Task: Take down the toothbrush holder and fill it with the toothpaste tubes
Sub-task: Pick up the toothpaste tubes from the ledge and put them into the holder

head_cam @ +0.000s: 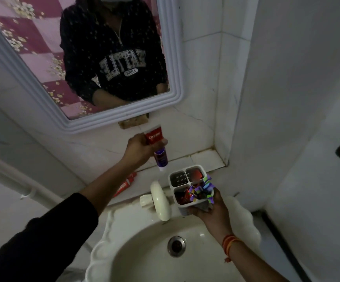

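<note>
My right hand (209, 208) grips a white toothbrush holder (182, 181) with several compartments above the sink's back rim. Red tubes and purple-capped items stick out of two compartments; the back-left one looks empty. My left hand (138, 147) holds a red Colgate toothpaste tube (154, 135) upright in front of the wall, up and to the left of the holder. A purple and white tube (161, 158) hangs cap-down from the same hand. Another red toothpaste tube (125, 184) lies on the ledge behind the sink.
A white sink (142, 253) with a drain (176, 245) lies below, and a cream tap (161, 202) stands at its back beside the holder. A white-framed mirror (83, 123) hangs on the tiled wall. A wall corner (224, 155) juts out at the right.
</note>
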`<action>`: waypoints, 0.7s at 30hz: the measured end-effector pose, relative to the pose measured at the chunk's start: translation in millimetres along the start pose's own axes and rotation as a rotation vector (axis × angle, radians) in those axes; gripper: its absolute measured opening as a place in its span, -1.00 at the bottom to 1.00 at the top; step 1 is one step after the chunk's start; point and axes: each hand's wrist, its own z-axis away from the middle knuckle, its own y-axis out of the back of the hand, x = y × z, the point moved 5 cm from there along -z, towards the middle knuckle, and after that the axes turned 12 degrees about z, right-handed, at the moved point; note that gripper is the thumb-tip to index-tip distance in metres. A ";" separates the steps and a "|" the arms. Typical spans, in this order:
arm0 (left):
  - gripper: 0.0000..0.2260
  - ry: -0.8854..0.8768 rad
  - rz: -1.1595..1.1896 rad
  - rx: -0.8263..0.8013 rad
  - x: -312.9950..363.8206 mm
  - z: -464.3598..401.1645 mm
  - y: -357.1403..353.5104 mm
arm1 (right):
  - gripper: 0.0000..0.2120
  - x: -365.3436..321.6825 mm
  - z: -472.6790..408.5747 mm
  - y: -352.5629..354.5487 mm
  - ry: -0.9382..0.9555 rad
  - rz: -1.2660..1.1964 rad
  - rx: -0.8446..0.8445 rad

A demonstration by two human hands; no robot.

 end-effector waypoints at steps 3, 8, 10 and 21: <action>-0.76 -0.036 0.014 -0.108 36.8 15.4 -0.3 | -0.21 -2.6 -4.9 -1.7 0.000 0.006 0.003; -0.73 -0.074 -0.320 -0.160 47.7 53.6 -36.2 | -0.21 -0.2 -1.9 2.6 0.014 0.037 0.007; -0.76 -0.100 -0.454 -0.155 42.0 58.1 -51.8 | -0.23 -1.8 -1.9 4.2 0.013 0.017 0.013; -0.71 0.025 -0.500 -0.076 25.1 41.2 -2.7 | -0.18 -4.3 1.1 4.6 0.015 -0.003 0.013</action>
